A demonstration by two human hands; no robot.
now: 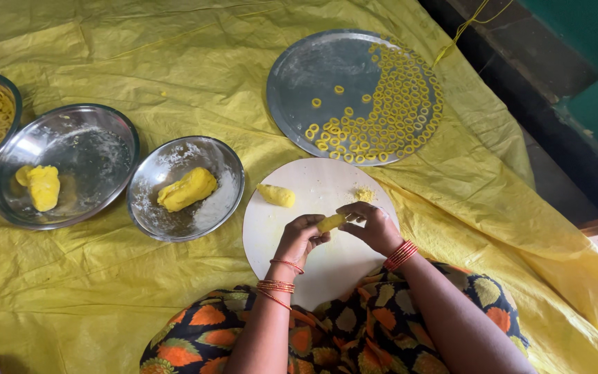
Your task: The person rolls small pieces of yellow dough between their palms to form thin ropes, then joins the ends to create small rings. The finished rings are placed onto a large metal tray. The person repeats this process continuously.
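1. There is one view only, from a camera worn on the person's head, so no second view shares any part of the scene.
2. It looks steeply down over the person's lap onto a yellow sheet [174, 62] spread on the floor.
3. The person's own forearms enter from the bottom edge, and the left hand [301, 237] and right hand [375, 227] meet just below the picture's centre, close to the lens.
4. A round white board [320, 260] sits mid-frame; a steel tray [313, 69] lies farther off near the top.
5. Steel bowls [84, 152] reach the left edge, partly cut off.
6. The sheet's far edge and a dark wall base show top right.
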